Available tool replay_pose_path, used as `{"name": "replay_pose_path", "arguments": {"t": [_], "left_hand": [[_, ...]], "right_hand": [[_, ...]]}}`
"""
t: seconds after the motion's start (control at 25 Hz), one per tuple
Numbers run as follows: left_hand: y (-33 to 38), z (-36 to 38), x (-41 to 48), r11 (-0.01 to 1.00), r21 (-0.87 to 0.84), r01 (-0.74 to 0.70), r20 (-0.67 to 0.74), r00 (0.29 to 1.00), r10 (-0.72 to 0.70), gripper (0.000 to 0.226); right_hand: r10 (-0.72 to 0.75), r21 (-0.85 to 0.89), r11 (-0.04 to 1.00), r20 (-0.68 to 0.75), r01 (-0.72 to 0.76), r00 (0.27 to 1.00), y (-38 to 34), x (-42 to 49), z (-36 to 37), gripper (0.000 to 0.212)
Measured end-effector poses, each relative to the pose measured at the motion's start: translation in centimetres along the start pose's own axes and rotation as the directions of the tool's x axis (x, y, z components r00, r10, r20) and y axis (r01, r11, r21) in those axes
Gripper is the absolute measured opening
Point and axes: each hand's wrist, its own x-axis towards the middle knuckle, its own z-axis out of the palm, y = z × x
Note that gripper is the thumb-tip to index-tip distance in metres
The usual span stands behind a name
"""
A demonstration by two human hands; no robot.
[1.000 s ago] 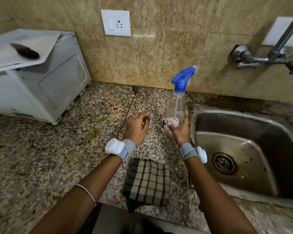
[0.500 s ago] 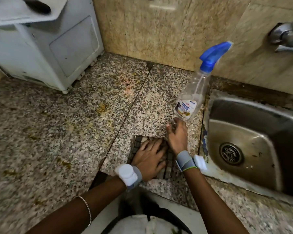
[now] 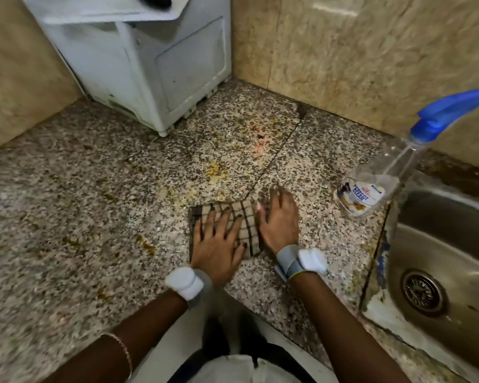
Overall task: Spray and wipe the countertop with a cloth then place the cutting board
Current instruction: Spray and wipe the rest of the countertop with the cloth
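Wipe step: left grip flat on cloth, right grip flat at its edge, nothing clasped. Next, probably: push across bench stains.

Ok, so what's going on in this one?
A person is pressing a checked cloth onto the speckled countertop, with the left hand flat on its near part and the right hand at its right edge. The spray bottle stands untouched to the right, beside the sink. Yellowish stains lie beyond the cloth, so most of the wiping looks not yet done.
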Motion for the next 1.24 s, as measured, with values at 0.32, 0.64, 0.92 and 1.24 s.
{"name": "replay_pose_path", "arguments": {"t": [0.32, 0.64, 0.92, 1.24], "left_hand": [[-2.7, 0.0, -0.6, 0.991, -0.036, 0.125, 0.003, 0.992, -0.125, 0.073], [-2.8, -0.2, 0.8, 0.996, 0.01, 0.086, -0.034, 0.996, -0.086, 0.067], [-4.8, -1.7, 6.8, 0.987, -0.05, 0.15, 0.038, 0.988, -0.148, 0.065], [-5.4, -3.0, 10.9, 0.992, -0.017, 0.121, 0.066, 0.991, -0.12, 0.067]], "right_hand": [[0.051, -0.258, 0.966, 0.127, -0.017, 0.991, 0.1, 1.2, 2.0, 0.065], [0.066, -0.295, 0.955, 0.135, -0.023, 0.989, 0.2, 1.2, 2.2, 0.068], [0.072, -0.322, 0.946, 0.132, -0.026, 0.989, 0.0, 1.0, 2.0, 0.063], [0.093, -0.337, 0.94, 0.129, -0.045, 0.987, -0.4, 1.0, 1.8, 0.062]]}}
